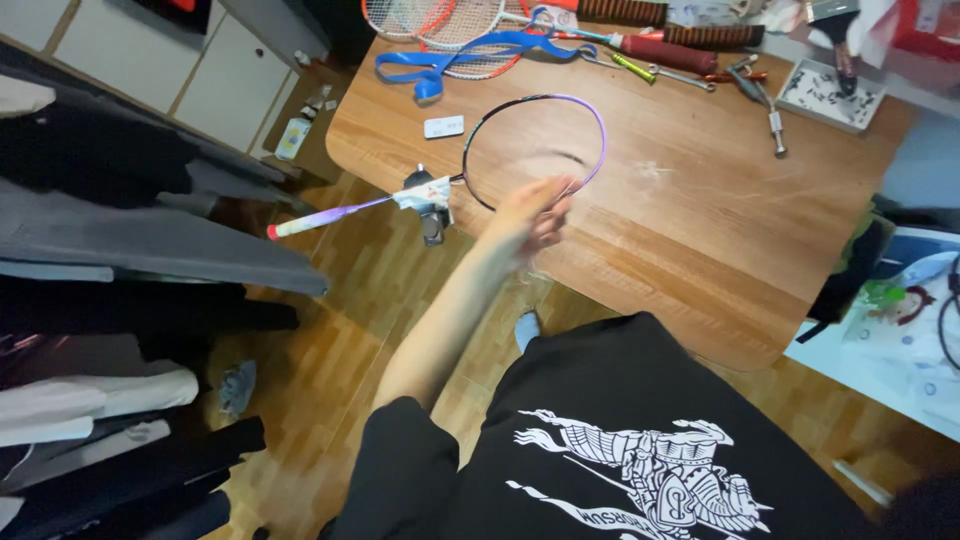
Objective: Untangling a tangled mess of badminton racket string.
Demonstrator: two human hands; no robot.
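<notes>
Near the middle of the frame, the left hand (533, 212) reaches out on a straight bare arm, fingers pinched on the lower rim of an unstrung purple-and-black racket frame (535, 150) lying over the wooden table (690, 220). Its handle (320, 215) juts left past the table edge, a clamp (430, 200) fixed at the shaft; strung rackets (450, 20), blue strap (450, 55) and tools crowd the top edge
</notes>
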